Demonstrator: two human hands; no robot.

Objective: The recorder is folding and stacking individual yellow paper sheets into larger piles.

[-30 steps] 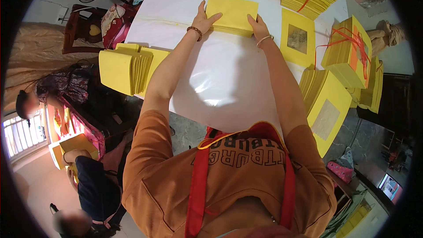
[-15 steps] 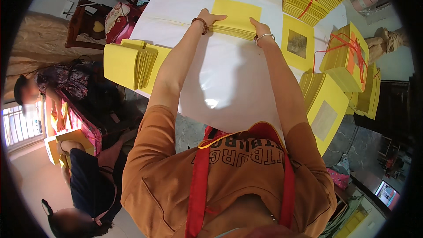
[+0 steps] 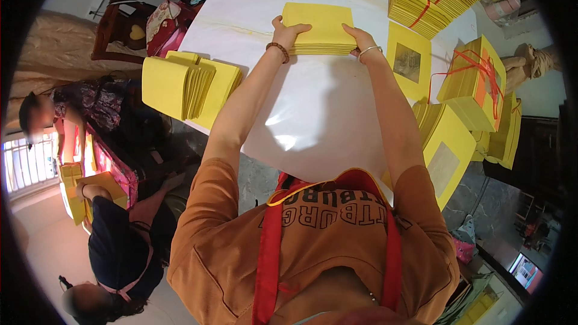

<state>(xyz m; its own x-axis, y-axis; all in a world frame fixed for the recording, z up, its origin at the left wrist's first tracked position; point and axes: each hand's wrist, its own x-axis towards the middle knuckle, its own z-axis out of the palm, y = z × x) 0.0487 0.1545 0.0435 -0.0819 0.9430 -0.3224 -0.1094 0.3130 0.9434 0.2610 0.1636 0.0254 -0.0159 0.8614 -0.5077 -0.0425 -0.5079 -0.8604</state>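
On the white-covered table [image 3: 301, 105] a stack of yellow paper [image 3: 319, 24] lies in front of me, its layered near edge facing me. My left hand [image 3: 289, 31] grips its left side, the thumb flat on top. At the opposite side my right hand [image 3: 359, 39] clasps the stack in the same way, thumb on the upper sheet. The fingers of both hands are partly hidden behind the sides. Just right of my right hand lies a flat yellow sheet [image 3: 400, 39] with a grey printed square.
Folded yellow stacks [image 3: 177, 87] stand at the table's left edge. Bundles tied with red ribbon [image 3: 427, 3] fill the far right, and another tied bundle [image 3: 469, 84] sits nearer. Yellow stacks [image 3: 445, 150] lie by my right arm. Two people work at the lower left.
The stack has turned slightly, so its near edge now runs almost level. Both hands have come a little nearer with it. At the lower left, a person's arms have shifted.
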